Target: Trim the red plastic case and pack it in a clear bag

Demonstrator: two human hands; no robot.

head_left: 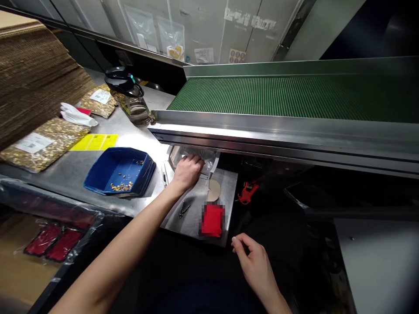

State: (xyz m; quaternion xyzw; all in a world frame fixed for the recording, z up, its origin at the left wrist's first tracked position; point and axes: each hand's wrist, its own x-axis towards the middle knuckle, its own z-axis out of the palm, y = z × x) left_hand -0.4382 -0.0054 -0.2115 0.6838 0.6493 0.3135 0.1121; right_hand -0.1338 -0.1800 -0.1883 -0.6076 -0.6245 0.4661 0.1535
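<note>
My left hand (187, 171) reaches under the steel edge of the conveyor and is closed on a clear plastic bag (203, 155) that sits in a small opening there. My right hand (251, 257) hovers low near the front, fingers loosely curled and holding nothing, just right of a red item (212, 220) on a small steel tray (229, 187). Small pliers (183, 210) lie on the same tray beside my left forearm. A blue tray (108, 172) with several small golden pieces stands left of my left hand.
A green conveyor belt (294, 96) with steel rails crosses the right. On the steel table (75, 163) lie gold packets (39, 146), a yellow sheet (94, 142), a white glove (76, 115) and a glass jar (131, 101). Stacked cardboard (32, 74) fills the far left. An orange tool (247, 192) lies below the conveyor.
</note>
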